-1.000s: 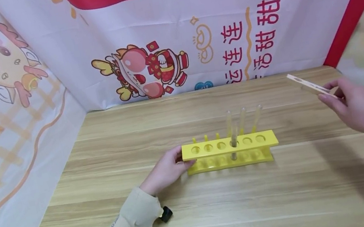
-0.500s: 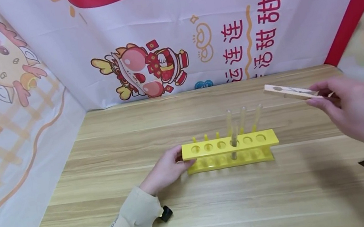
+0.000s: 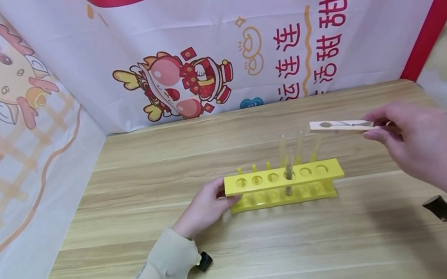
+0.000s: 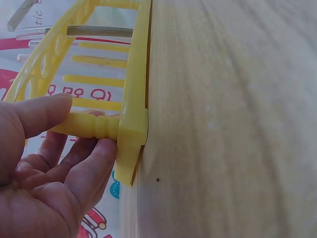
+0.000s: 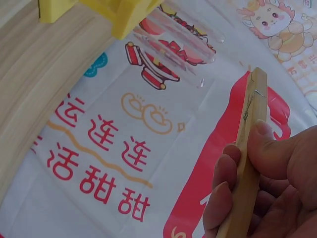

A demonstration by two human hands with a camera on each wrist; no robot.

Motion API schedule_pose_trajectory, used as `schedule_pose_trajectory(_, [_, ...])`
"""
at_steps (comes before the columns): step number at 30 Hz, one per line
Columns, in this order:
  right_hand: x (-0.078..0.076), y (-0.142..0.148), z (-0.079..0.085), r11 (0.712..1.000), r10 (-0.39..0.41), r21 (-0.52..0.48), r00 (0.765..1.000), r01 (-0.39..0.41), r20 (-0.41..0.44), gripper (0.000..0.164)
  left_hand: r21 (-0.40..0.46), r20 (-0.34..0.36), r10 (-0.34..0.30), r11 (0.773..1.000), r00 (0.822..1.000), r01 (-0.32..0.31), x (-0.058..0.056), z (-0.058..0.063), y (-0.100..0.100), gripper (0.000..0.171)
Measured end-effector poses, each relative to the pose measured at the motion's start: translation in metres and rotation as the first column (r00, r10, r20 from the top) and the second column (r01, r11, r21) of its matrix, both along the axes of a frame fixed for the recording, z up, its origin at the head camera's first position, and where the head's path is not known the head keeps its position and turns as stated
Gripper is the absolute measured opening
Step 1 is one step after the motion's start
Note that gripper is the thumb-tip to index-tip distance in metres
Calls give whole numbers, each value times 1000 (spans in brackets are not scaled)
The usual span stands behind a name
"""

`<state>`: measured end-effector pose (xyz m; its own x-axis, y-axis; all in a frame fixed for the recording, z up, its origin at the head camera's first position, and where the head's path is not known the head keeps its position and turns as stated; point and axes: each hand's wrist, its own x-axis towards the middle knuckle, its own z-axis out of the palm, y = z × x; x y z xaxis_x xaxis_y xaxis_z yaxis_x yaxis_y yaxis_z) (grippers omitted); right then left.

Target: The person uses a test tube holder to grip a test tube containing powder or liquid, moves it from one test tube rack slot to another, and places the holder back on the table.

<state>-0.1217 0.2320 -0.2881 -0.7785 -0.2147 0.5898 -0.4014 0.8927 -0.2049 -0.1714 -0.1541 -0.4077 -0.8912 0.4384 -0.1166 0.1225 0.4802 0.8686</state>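
- At far left, a printed cloth (image 3: 71, 160) hung beside the table (image 3: 157, 170); it also showed behind and at right, three sides in all, presumably as a screen.
- Next, one left hand (image 3: 206, 211), at the rack's left end. Thumb and fingers were curled round its one visible end post (image 4: 91, 125), with only the post's thickness between them. Judged a steadying hold: so light a rack would slide easily.
- Mid-table, one yellow rack (image 3: 265, 180), upright, long side facing the wearer, which kept its single row of six holes (image 3: 273, 177) in plain sight.
- Along its back, left half: three bare pegs (image 3: 254, 168).
- Fourth hole from left: one front tube (image 3: 289, 166), kept standing by hole and base (image 3: 270, 204). Lower part looked grey; contents could not be told.
- Behind the right half: three rear tubes (image 3: 300, 141), rounded ends up, apparently slipped over pegs, as if to drain. Total tubes: four.
- Further right, one wooden clip (image 3: 343, 125), nearly level, its nose overlapping the rightmost rear tube in the head view; contact could not be told.
- Last, one right hand (image 3: 433, 148), thumb and fingers pinching the clip behind its wire spring (image 5: 250, 104), probably to leave the nose free.
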Motion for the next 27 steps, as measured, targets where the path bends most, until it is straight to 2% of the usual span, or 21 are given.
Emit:
schedule_pose_trajectory(10, [-4, -17, -8, 999, 50, -18, 999, -50, 13, 27, -30, 5, 2, 1000, 1000, -2, -2, 0, 0, 30])
schedule_pose_trajectory(27, [-11, -37, -21, 985, 150, -69, 986, -155, -72, 20, -17, 7, 5, 1000, 1000, -5, -2, -1, 0, 29])
